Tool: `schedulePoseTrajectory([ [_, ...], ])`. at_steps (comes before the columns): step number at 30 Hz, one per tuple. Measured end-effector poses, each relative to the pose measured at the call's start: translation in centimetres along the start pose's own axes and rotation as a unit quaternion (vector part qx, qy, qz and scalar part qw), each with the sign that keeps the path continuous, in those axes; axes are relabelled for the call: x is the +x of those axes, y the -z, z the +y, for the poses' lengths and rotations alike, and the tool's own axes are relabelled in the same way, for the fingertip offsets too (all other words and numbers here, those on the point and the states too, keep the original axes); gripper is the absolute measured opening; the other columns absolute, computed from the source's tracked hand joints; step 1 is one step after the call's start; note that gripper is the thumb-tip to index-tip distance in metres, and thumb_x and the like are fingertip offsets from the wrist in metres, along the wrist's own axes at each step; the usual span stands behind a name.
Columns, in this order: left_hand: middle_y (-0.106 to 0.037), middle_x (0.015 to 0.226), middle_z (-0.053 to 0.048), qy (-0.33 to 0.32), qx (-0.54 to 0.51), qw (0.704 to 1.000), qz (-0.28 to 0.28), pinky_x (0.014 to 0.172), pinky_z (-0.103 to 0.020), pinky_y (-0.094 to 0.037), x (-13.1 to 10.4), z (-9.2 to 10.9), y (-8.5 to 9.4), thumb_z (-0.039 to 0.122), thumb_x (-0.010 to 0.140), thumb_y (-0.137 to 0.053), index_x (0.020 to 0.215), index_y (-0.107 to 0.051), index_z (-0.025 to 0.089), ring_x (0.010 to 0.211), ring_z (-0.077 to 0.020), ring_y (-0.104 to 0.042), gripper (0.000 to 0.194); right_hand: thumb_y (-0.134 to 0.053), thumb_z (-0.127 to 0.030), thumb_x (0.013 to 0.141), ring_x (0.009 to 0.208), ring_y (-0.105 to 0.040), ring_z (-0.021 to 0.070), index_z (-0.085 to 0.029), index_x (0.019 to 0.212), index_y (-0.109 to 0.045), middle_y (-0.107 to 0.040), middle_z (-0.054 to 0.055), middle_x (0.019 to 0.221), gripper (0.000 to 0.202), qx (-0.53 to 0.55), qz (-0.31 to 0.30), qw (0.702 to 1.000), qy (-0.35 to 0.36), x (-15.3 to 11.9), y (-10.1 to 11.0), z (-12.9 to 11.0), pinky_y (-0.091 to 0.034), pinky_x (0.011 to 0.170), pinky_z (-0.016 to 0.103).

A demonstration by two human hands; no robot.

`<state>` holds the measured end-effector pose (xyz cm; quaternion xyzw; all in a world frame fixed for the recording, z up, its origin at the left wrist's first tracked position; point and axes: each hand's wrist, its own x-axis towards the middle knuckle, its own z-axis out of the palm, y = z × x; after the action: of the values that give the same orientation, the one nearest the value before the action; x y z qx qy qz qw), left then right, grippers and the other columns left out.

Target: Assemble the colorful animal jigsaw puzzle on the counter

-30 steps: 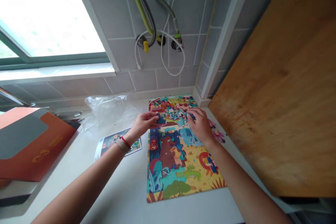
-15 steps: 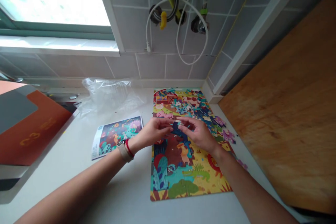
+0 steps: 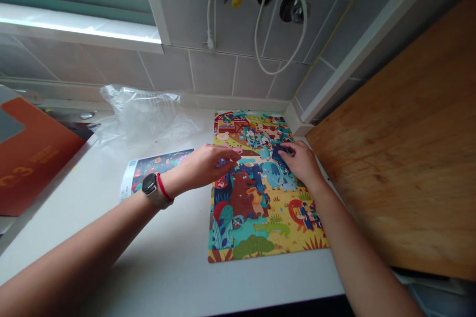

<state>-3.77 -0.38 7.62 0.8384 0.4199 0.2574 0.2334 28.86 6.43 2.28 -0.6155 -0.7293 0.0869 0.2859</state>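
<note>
A colourful animal jigsaw puzzle (image 3: 256, 237) lies on the white counter, its lower part joined into a bear, an elephant, a crocodile and a lion. My right hand (image 3: 301, 163) is over its right side, thumb and fingers pinching a dark blue puzzle piece (image 3: 277, 153). Over the left edge hovers my left hand (image 3: 204, 167), thumb and fingertips apart, with no piece visible in it. Loose puzzle pieces (image 3: 255, 137) are heaped on the upper part, and several more (image 3: 309, 217) lie on the lion. My right hand and forearm hide part of the right edge.
A printed picture sheet (image 3: 128, 178) lies partly under my left wrist. Behind it is a crumpled clear plastic bag (image 3: 137, 116). An orange box (image 3: 40, 158) stands at the left, and a wooden panel (image 3: 401, 148) rises close on the right. Cables (image 3: 256, 49) hang on the tiled wall.
My hands have moved apart: the right went right with a dark blue piece, while the left drew back leftward. The bear and elephant are now uncovered. The view has tilted down.
</note>
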Motion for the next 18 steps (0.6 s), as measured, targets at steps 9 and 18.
schedulePoseTrajectory([
  [9,-0.072,0.134,-0.012,-0.069,0.104,0.991,-0.053,0.106,-0.046,-0.058,-0.2,-1.2,-0.7,0.024,0.098,-0.066,0.125,-0.075,0.022,0.121,-0.0299,-0.070,0.028,-0.067,-0.042,0.095,0.127,-0.064,0.0319,-0.023,0.128,-0.076,-0.069,0.013,0.135,0.039,0.005,-0.058,0.994,0.097,-0.8,0.1,-1.8,-0.051,0.113,0.049],
  [18,-0.066,0.145,-0.013,-0.059,0.166,0.983,-0.049,0.114,-0.055,-0.053,-0.4,-3.2,-1.9,0.032,0.100,-0.067,0.129,-0.073,0.023,0.137,-0.0358,-0.061,0.031,-0.066,-0.044,0.099,0.152,-0.044,0.0409,-0.028,0.141,-0.071,-0.051,0.013,0.163,0.045,-0.140,-0.134,0.981,0.015,-1.6,0.5,-2.0,-0.040,0.121,0.064],
])
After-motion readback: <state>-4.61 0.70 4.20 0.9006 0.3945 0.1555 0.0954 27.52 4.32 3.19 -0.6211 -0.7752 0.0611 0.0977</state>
